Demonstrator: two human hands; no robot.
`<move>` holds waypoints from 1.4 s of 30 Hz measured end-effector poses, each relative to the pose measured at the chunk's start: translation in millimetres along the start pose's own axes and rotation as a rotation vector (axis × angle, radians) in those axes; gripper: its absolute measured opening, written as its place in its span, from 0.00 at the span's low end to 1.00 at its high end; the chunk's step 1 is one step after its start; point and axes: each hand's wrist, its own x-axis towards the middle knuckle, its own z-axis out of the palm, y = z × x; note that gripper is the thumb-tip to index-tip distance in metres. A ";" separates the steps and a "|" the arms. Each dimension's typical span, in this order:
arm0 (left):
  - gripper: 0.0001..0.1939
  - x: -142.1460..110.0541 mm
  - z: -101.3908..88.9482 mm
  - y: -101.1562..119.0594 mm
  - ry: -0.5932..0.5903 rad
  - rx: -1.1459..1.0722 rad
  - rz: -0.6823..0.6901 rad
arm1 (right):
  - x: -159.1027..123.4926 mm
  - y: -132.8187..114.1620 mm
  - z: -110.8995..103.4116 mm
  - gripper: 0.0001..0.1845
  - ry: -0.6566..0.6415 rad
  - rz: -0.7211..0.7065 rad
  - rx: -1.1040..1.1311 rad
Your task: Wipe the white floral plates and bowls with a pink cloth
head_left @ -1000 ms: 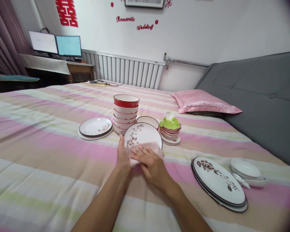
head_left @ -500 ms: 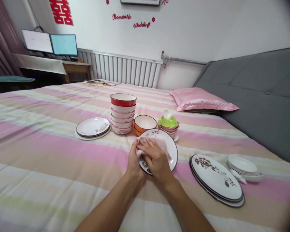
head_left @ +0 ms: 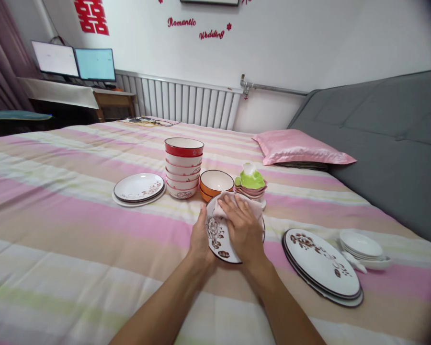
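Note:
A white plate (head_left: pixel 224 239) with a dark rim and brown flower print is tilted toward me, gripped at its left edge by my left hand (head_left: pixel 200 237). The left thumb lies along the rim; the other fingers are hidden behind the plate. My right hand (head_left: pixel 244 230) presses a pale pink cloth (head_left: pixel 253 205) flat against the plate's upper right face, fingers laid over the cloth. Just behind the plate stand two orange bowls (head_left: pixel 216 182) and a stack of leaf-shaped dishes (head_left: pixel 251 179), green on top.
Several red-and-white bowls (head_left: pixel 184 167) form a tall stack. Plates (head_left: pixel 139 187) are piled at left, oval plates (head_left: pixel 321 263) at right beside small white dishes (head_left: pixel 361 243). A pink pillow (head_left: pixel 301 147) lies by the grey headboard (head_left: pixel 380 120). Everything rests on a striped bedsheet (head_left: pixel 75 249).
My right hand has slid the cloth from the plate's left side to its upper right, uncovering the flower print. My left hand keeps its place at the left edge.

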 end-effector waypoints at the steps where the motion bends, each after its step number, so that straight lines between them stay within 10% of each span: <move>1: 0.28 0.7 -0.9 1.1 -0.002 0.009 -0.005 | 0.2 0.8 -0.4 0.26 0.005 0.014 -0.010; 22: 0.33 8.6 -9.6 61.2 0.138 0.068 0.338 | -0.6 -22.6 -8.9 0.27 -0.363 -0.075 0.233; 42: 0.25 -0.2 -6.5 15.4 0.271 0.055 0.114 | -6.0 -24.6 9.6 0.29 -0.247 -0.105 0.354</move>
